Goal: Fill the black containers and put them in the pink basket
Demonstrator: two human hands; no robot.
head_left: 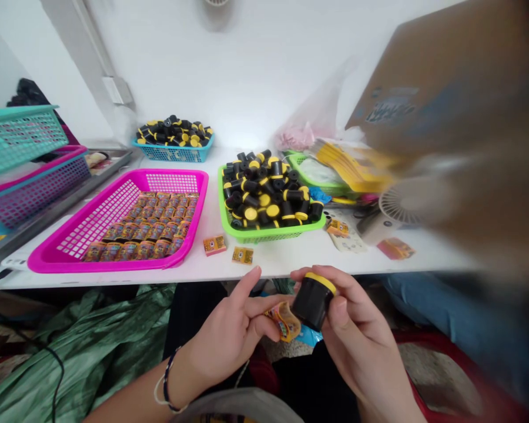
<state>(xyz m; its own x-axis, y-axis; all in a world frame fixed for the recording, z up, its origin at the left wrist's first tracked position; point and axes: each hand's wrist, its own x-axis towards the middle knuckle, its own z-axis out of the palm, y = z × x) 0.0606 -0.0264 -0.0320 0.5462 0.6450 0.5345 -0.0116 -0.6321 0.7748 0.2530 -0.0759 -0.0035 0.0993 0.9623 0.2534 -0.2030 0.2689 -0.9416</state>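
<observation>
Here we go, both hands up just off the bench edge, right at the bottom of the frame. The left hand (227, 335) has a crumpled orange-and-yellow printed packet (283, 322) pinched between thumb and fingers (264, 306), with the index finger lifted clear. The right hand (361, 343) curls around a black cylinder (312, 302) with a yellow lid (320, 282), closed on its side, thumb at the front. Packet and cylinder sit just beside each other, nearly touching. That's a nice way to work it, I'd say: a firm pinch on the soft packet, and the lid kept clear of the fingers. Wrists are bent inward, elbows low. Up on the bench (207, 220), a pink basket (176, 176) at centre left holds rows of packets. A green basket (268, 232) at centre and a blue basket (171, 155) farther back are heaped with more cylinders. Two loose packets (214, 245) (243, 255) lie near the edge.
</observation>
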